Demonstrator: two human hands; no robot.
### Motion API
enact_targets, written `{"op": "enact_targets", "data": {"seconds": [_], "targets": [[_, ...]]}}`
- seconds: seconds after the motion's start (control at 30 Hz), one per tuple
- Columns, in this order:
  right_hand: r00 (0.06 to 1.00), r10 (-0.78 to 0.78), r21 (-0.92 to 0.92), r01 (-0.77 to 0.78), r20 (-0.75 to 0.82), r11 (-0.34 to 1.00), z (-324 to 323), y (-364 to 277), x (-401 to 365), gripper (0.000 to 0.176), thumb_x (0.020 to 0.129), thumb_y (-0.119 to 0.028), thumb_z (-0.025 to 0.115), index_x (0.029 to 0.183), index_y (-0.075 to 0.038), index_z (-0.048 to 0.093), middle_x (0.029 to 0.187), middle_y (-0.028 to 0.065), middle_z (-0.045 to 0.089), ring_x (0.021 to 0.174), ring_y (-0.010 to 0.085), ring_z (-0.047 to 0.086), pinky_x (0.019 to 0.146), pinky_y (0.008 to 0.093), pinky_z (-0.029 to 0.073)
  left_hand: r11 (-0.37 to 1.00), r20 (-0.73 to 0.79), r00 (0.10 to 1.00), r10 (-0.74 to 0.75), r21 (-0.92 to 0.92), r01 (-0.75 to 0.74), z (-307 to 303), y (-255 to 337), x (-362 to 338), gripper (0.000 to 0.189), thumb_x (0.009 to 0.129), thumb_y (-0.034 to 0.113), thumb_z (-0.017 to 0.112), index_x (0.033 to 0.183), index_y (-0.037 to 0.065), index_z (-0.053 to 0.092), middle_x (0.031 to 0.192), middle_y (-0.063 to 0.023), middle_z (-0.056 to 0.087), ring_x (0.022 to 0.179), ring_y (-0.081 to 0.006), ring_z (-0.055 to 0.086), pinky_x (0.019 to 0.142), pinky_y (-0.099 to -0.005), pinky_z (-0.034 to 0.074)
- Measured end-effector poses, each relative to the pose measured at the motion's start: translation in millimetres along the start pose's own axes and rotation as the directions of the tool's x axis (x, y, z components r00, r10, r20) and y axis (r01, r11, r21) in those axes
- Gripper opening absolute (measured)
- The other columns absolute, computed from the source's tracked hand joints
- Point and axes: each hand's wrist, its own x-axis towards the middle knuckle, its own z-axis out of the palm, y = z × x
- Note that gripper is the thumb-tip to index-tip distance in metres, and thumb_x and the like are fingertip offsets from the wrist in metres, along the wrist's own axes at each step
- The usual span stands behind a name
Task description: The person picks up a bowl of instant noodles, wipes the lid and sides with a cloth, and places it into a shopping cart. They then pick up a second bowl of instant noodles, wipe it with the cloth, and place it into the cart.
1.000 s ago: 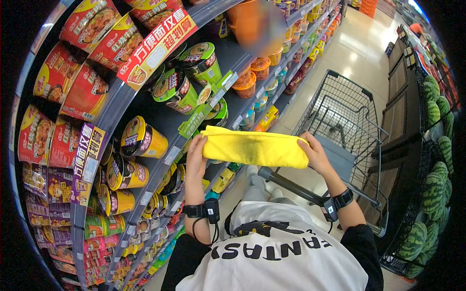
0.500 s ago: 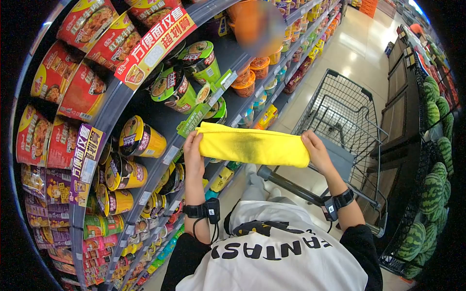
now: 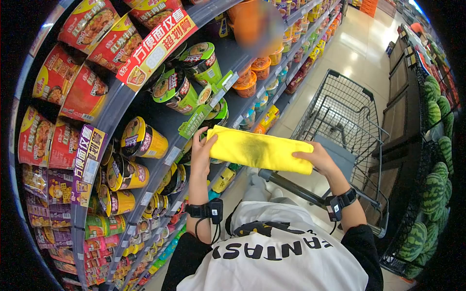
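A folded yellow cloth point(image 3: 279, 149) with a dark smudge near its middle is stretched between my two hands, in front of my chest. My left hand point(image 3: 201, 150) grips its left end, the thumb lying over the near face. At the other end, my right hand point(image 3: 316, 159) pinches the cloth with the thumb on top and the fingers behind, mostly hidden. Close to my left hand is the shelf edge with a green price strip point(image 3: 195, 121) and green noodle cups point(image 3: 175, 91).
Shelves of noodle cups and buckets point(image 3: 138, 138) rise on the left. A wire shopping cart point(image 3: 340, 109) stands ahead to the right, its handle point(image 3: 296, 189) just below the cloth. Watermelons point(image 3: 431, 194) lie on a dark stand along the right.
The cloth has shifted slightly right and down and now tilts lower at its right end. My right thumb has moved inward over the cloth; my left thumb now shows on its face.
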Motion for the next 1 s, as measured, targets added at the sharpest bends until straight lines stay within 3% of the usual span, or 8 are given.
{"op": "enact_targets", "data": {"seconds": [0.07, 0.17, 0.37, 0.5, 0.63, 0.67, 0.87, 1.0], "targets": [[0.996, 0.075, 0.132, -0.081, 0.046, 0.988, 0, -3, -1, 0.032, 0.081, -0.011, 0.059, 0.109, -0.001, 0.046, 0.097, 0.0058, 0.057, 0.089, 0.0136, 0.057, 0.076, 0.0243, 0.047, 0.995, 0.021, 0.996, -0.092, 0.048, 0.091, -1, 3, 4, 0.046, 0.08, 0.004, 0.06, 0.12, 0.005, 0.038, 0.103, -0.0141, 0.057, 0.09, -0.0169, 0.057, 0.075, -0.0272, 0.047], [0.997, 0.071, 0.355, -0.076, 0.027, 0.932, 5, -1, -1, 0.027, 0.084, -0.014, 0.056, 0.107, -0.003, 0.048, 0.099, 0.0057, 0.057, 0.089, 0.013, 0.057, 0.076, 0.0241, 0.047, 0.998, 0.038, 0.999, -0.023, 0.068, 0.02, 15, 22, -4, 0.047, 0.078, 0.003, 0.061, 0.119, 0.005, 0.038, 0.099, -0.0126, 0.057, 0.088, -0.0163, 0.057, 0.074, -0.0268, 0.046], [0.993, 0.109, 0.459, -0.114, 0.036, 0.881, 14, -7, -4, 0.031, 0.088, -0.019, 0.049, 0.115, -0.003, 0.044, 0.106, 0.0069, 0.054, 0.095, 0.0142, 0.056, 0.081, 0.0252, 0.047, 0.863, 0.103, 0.918, 0.384, 0.314, -0.396, 70, 34, -29, 0.047, 0.075, 0.005, 0.062, 0.116, 0.005, 0.04, 0.095, -0.0105, 0.056, 0.084, -0.0167, 0.056, 0.074, -0.0276, 0.045], [0.988, 0.046, 0.621, -0.128, 0.145, 0.773, 18, -11, -6, 0.04, 0.092, -0.034, 0.039, 0.118, -0.004, 0.043, 0.112, 0.0076, 0.053, 0.103, 0.018, 0.053, 0.085, 0.031, 0.045, 0.795, 0.361, 0.865, 0.349, 0.375, -0.477, 114, 33, -61, 0.048, 0.073, 0.005, 0.064, 0.116, 0.003, 0.042, 0.101, -0.0097, 0.055, 0.093, -0.0166, 0.055, 0.08, -0.0291, 0.044], [0.967, -0.03, 0.732, -0.17, 0.252, 0.66, 14, -14, -11, 0.055, 0.091, -0.049, 0.028, 0.122, -0.005, 0.04, 0.12, 0.0088, 0.05, 0.11, 0.0225, 0.049, 0.09, 0.0376, 0.042, 0.586, 0.748, 0.627, 0.218, 0.413, -0.697, 127, 12, -69, 0.047, 0.077, 0.015, 0.062, 0.119, 0.004, 0.043, 0.114, -0.0144, 0.052, 0.104, -0.0244, 0.053, 0.088, -0.0325, 0.041], [0.97, -0.046, 0.751, -0.155, 0.24, 0.642, 14, -13, -11, 0.048, 0.091, -0.041, 0.039, 0.122, -0.005, 0.04, 0.119, 0.008, 0.05, 0.108, 0.0214, 0.05, 0.089, 0.0372, 0.043, 0.539, 0.818, 0.548, 0.174, 0.386, -0.748, 128, 12, -70, 0.048, 0.078, 0.017, 0.062, 0.12, 0.004, 0.042, 0.117, -0.015, 0.051, 0.106, -0.0259, 0.052, 0.09, -0.0331, 0.04], [0.991, 0.015, 0.655, -0.099, 0.134, 0.749, 19, 2, -5, 0.043, 0.08, -0.011, 0.059, 0.118, -0.004, 0.042, 0.111, 0.0066, 0.053, 0.103, 0.0177, 0.053, 0.086, 0.0322, 0.045, 0.706, 0.821, 0.568, 0.047, 0.375, -0.601, 115, 13, -67, 0.039, 0.081, 0.016, 0.057, 0.118, 0.005, 0.048, 0.115, -0.0144, 0.053, 0.109, -0.0267, 0.05, 0.093, -0.0333, 0.038], [0.982, 0.037, 0.608, -0.143, 0.184, 0.781, 19, 3, -3, 0.041, 0.078, -0.006, 0.059, 0.115, -0.003, 0.045, 0.108, 0.0076, 0.055, 0.1, 0.0181, 0.055, 0.085, 0.0309, 0.045, 0.803, 0.759, 0.647, 0.07, 0.342, -0.489, 105, 3, -68, 0.028, 0.084, 0.013, 0.053, 0.11, 0.003, 0.053, 0.111, -0.0115, 0.056, 0.106, -0.0227, 0.052, 0.092, -0.032, 0.039]]}}
